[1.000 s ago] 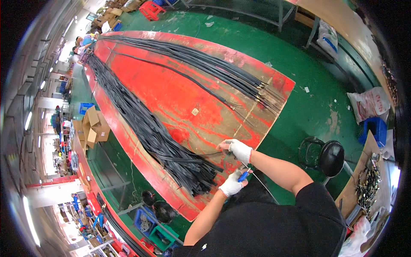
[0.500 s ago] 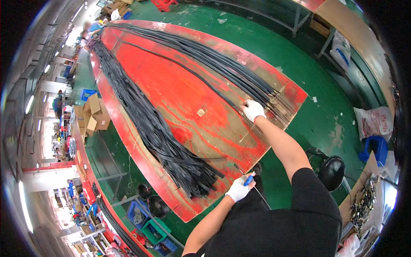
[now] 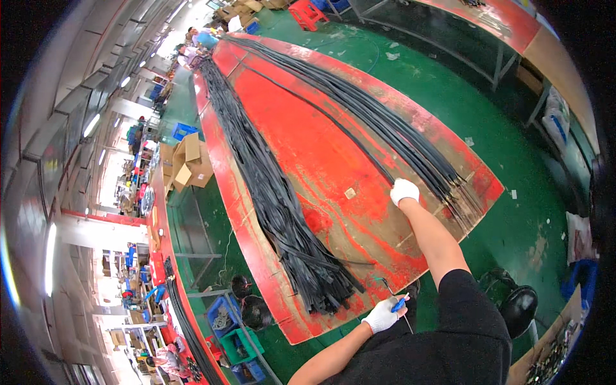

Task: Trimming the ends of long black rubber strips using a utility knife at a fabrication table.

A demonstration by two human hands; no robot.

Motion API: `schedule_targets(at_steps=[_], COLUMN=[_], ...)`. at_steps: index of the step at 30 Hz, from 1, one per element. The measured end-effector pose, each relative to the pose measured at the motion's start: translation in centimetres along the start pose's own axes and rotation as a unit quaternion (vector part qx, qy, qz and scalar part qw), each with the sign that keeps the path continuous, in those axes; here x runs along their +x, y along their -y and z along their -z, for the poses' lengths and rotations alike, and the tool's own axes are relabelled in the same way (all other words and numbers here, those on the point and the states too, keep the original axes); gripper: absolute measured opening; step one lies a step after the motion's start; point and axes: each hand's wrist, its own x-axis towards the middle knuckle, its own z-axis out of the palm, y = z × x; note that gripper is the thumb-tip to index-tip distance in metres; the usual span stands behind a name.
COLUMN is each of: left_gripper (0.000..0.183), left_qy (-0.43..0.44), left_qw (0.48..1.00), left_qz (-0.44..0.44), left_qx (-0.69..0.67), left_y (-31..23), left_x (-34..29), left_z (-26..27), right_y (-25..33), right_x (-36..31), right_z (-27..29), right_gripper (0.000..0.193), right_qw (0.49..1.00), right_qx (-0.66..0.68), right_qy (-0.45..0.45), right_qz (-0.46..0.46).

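Note:
Both my hands wear white gloves. My right hand (image 3: 404, 190) is closed at the near end of a single black tube (image 3: 333, 122), which runs down the red table (image 3: 282, 122) from its far end. The gripped end itself is hidden by the fingers. By the table's near edge, my left hand (image 3: 382, 316) wraps round a small blue-handled tool (image 3: 399, 304); a thin dark rod shows beside it, and I cannot tell its exact shape. Right of the single tube lies a bundle of black tubes (image 3: 359, 99) with thin, wire-like ends. A thick heap of flat black strips (image 3: 256, 173) covers the left side.
People (image 3: 204, 42) stand at the table's far end. An opened cardboard box (image 3: 192, 160) and blue and green crates (image 3: 240, 345) are to the left. A black round-topped stool (image 3: 518, 311) stands at right on the green floor. A red stool (image 3: 308, 14) is far off.
The view has swung left, so everything sits further right in the picture. My right hand has shifted a little up the table, away from the wire ends. My left hand still grips the blue-handled tool.

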Motion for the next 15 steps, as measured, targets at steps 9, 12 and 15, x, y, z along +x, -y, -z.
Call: schedule_targets(at_steps=[9, 12, 15], left_gripper=[0.043, 0.044, 0.042], left_qy=[0.038, 0.019, 0.008], left_qw=[0.999, 0.999, 0.998], left_qz=[-0.035, -0.041, -0.055], left_qx=[-0.013, -0.024, 0.007], left_y=[1.5, 1.8, 1.3], left_x=[2.1, 1.8, 1.4], left_z=[-1.4, -1.7, -1.1], right_y=[-9.3, -10.4, -9.7], right_x=[1.3, 0.2, -0.9], right_z=[5.9, 6.0, 6.1], right_gripper=[0.038, 0.036, 0.032], right_qw=[0.998, 0.999, 0.999], right_qx=[-0.006, -0.025, -0.023], right_qy=[-0.061, -0.041, -0.046], right_qz=[-0.025, -0.015, -0.007])
